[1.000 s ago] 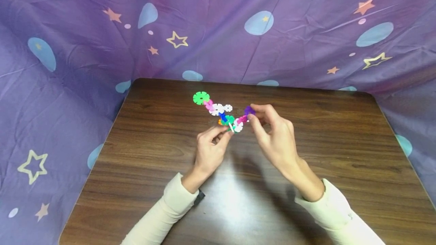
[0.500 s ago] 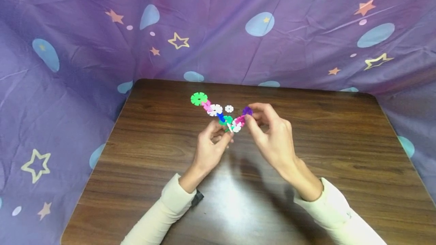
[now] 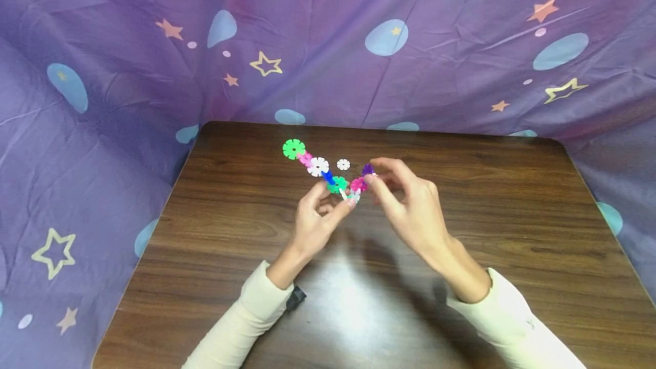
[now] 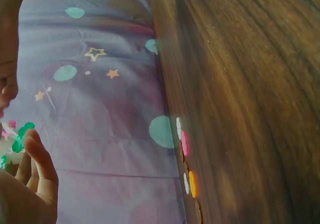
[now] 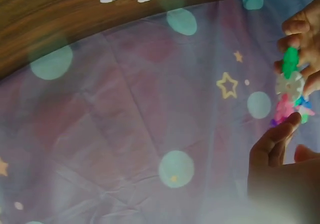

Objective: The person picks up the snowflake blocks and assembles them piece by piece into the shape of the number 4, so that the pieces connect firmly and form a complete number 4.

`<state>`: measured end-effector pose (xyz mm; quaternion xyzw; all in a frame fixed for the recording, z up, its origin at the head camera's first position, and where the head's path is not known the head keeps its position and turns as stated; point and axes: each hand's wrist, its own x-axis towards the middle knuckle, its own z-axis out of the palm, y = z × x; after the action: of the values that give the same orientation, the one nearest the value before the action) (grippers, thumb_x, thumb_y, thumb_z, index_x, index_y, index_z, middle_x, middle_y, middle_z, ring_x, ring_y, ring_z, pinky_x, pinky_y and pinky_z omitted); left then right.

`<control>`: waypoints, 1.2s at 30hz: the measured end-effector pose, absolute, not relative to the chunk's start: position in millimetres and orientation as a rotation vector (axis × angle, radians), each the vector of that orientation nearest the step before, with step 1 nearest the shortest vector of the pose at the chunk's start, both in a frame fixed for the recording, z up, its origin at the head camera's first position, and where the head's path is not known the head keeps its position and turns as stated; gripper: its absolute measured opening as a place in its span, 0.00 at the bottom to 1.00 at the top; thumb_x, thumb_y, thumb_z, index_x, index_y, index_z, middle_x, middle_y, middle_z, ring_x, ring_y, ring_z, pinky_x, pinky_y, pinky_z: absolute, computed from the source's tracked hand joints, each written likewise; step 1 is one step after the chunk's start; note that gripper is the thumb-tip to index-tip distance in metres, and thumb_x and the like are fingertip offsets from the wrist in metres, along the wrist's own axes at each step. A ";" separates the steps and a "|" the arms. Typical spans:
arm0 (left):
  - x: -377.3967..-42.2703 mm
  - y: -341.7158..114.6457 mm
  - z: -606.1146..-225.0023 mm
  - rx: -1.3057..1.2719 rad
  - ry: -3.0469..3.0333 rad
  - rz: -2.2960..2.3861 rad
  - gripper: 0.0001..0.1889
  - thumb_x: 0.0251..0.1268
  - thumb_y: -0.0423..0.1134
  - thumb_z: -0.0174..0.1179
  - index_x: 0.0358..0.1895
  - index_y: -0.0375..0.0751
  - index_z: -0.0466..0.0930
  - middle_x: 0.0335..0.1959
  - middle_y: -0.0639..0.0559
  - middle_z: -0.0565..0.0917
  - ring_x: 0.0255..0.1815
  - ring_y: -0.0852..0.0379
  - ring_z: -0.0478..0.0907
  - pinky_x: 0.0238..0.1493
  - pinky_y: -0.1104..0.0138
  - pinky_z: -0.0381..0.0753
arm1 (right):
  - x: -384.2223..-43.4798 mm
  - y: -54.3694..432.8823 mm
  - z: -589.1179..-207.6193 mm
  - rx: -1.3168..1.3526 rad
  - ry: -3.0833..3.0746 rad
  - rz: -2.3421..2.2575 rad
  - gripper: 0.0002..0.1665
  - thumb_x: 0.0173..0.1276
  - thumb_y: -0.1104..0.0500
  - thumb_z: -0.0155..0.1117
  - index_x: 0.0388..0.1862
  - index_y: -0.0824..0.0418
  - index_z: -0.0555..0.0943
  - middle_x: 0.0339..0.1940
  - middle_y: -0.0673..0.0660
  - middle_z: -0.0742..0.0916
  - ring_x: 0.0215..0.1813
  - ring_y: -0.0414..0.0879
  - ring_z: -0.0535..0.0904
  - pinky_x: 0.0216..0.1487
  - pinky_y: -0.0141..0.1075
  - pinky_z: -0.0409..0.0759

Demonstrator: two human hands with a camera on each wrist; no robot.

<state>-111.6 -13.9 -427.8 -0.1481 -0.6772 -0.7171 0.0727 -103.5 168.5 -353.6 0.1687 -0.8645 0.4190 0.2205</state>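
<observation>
Both hands hold a chain of interlocking snowflake discs [image 3: 318, 166] above the table. From a bright green disc [image 3: 294, 149] at its upper left, it runs through pink, white and blue pieces to a darker green disc [image 3: 336, 185]. There it bends up to a magenta disc [image 3: 359, 185] and a purple disc [image 3: 368, 169]. My left hand [image 3: 319, 218] pinches the chain near the bend, its thumb over the lower discs. My right hand [image 3: 414, 204] pinches the purple end between thumb and fingers. In the right wrist view, a green disc [image 5: 290, 62] sits at the left fingertips.
A small white disc [image 3: 343, 164] lies on the wooden table [image 3: 230, 232] behind the chain. The left wrist view shows a pink disc [image 4: 185, 143] and an orange disc [image 4: 193, 184] lying there too. A purple star-patterned cloth [image 3: 328, 44] hangs around the table.
The chain's green end has shifted left and its right arm has tilted closer to the left hand. The loose white disc stays put, now further apart from the chain in view.
</observation>
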 end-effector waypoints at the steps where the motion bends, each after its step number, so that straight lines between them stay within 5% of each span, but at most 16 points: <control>1: -112.0 -15.0 -428.0 -0.434 -2.033 -2.149 0.16 0.62 0.27 0.68 0.52 0.29 0.79 0.42 0.30 0.87 0.33 0.67 0.81 0.31 0.75 0.80 | -104.7 172.0 -354.7 0.456 -2.395 1.164 0.15 0.74 0.57 0.67 0.57 0.59 0.83 0.32 0.55 0.92 0.27 0.40 0.85 0.29 0.21 0.80; 6: -113.5 -21.3 -427.7 -0.399 -2.013 -2.122 0.13 0.61 0.27 0.68 0.47 0.28 0.80 0.42 0.32 0.85 0.39 0.57 0.83 0.42 0.71 0.84 | -119.9 197.0 -372.0 0.322 -2.480 1.167 0.15 0.78 0.53 0.62 0.56 0.59 0.84 0.36 0.56 0.92 0.29 0.37 0.83 0.33 0.22 0.80; 10: -114.5 -24.1 -427.6 -0.386 -1.965 -2.171 0.14 0.60 0.26 0.66 0.48 0.24 0.78 0.45 0.40 0.84 0.46 0.54 0.83 0.51 0.68 0.86 | -136.4 216.9 -397.9 0.259 -2.680 1.069 0.17 0.78 0.52 0.61 0.57 0.62 0.83 0.44 0.60 0.90 0.40 0.49 0.87 0.47 0.39 0.85; 15: -115.2 -24.5 -426.8 -0.415 -1.917 -2.207 0.15 0.59 0.24 0.63 0.49 0.23 0.77 0.46 0.40 0.83 0.41 0.61 0.82 0.44 0.71 0.86 | -154.7 233.3 -433.8 0.251 -2.913 0.993 0.21 0.76 0.55 0.62 0.61 0.66 0.80 0.49 0.68 0.87 0.51 0.62 0.85 0.56 0.58 0.81; 23: -114.0 -21.8 -424.3 -0.432 -1.879 -2.254 0.15 0.59 0.22 0.60 0.50 0.21 0.76 0.54 0.26 0.81 0.41 0.65 0.81 0.40 0.73 0.85 | -178.7 241.0 -473.2 0.230 -3.017 0.953 0.26 0.74 0.55 0.65 0.65 0.67 0.78 0.47 0.67 0.84 0.48 0.58 0.78 0.51 0.55 0.78; 36: -116.6 -19.8 -425.0 -0.383 -1.901 -2.315 0.16 0.59 0.26 0.63 0.50 0.21 0.77 0.49 0.30 0.84 0.43 0.63 0.84 0.48 0.70 0.85 | -207.0 223.3 -488.4 0.283 -2.972 0.986 0.27 0.71 0.55 0.69 0.64 0.70 0.79 0.50 0.69 0.85 0.52 0.59 0.75 0.56 0.53 0.75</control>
<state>-116.6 -19.8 -425.0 -0.1266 -0.6283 -0.7652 0.0605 -207.0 223.3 -488.4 0.0900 -0.9453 0.3135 -0.0011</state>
